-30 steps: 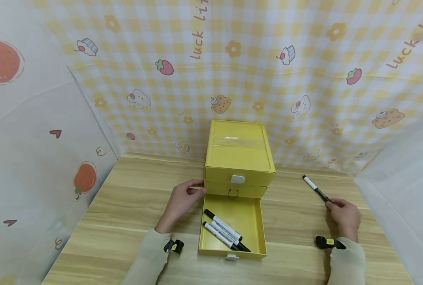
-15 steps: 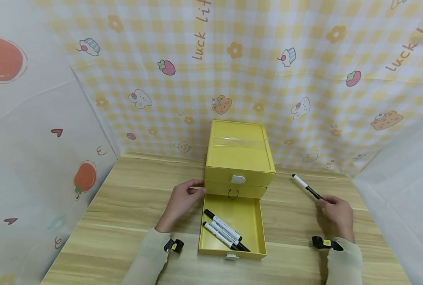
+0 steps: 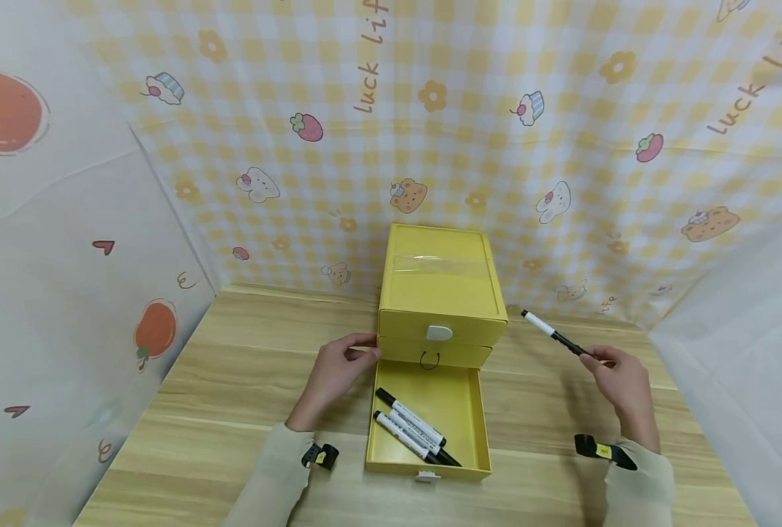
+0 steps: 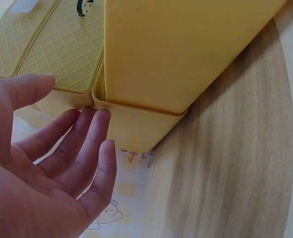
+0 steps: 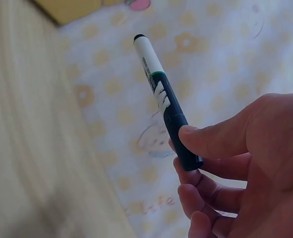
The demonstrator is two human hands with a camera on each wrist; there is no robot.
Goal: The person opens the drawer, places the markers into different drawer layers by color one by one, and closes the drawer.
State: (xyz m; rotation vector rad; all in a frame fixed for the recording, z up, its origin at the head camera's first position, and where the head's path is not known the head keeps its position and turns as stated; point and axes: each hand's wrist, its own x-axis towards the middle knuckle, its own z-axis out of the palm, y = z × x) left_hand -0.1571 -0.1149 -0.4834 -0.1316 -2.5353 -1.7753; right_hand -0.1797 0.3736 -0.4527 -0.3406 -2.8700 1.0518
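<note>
My right hand (image 3: pixel 621 384) pinches a black-and-white marker (image 3: pixel 554 331) by its black end, between thumb and fingers. In the right wrist view the marker (image 5: pixel 158 91) points up and away from the palm, raised over the table. At the middle, a yellow drawer cabinet (image 3: pixel 440 282) has its lowest drawer (image 3: pixel 466 410) pulled out. Several markers (image 3: pixel 410 432) lie slantwise in that drawer. The left hand (image 3: pixel 338 373) rests at the cabinet's left side, fingers loosely bent. In the left wrist view its fingertips (image 4: pixel 102 116) are right at the cabinet's side edge.
A wooden table (image 3: pixel 246 410) bears the cabinet. Behind stands a yellow checked cloth (image 3: pixel 338 161), with a white printed cloth (image 3: pixel 74 307) on the left. The drawer's white pull tab (image 3: pixel 427 476) faces front. A dark loop (image 3: pixel 429 360) hangs from the middle drawer.
The right hand has lifted the marker off the table area and moved it leftward and slightly away. The left hand, the cabinet and the drawer's markers stay put.
</note>
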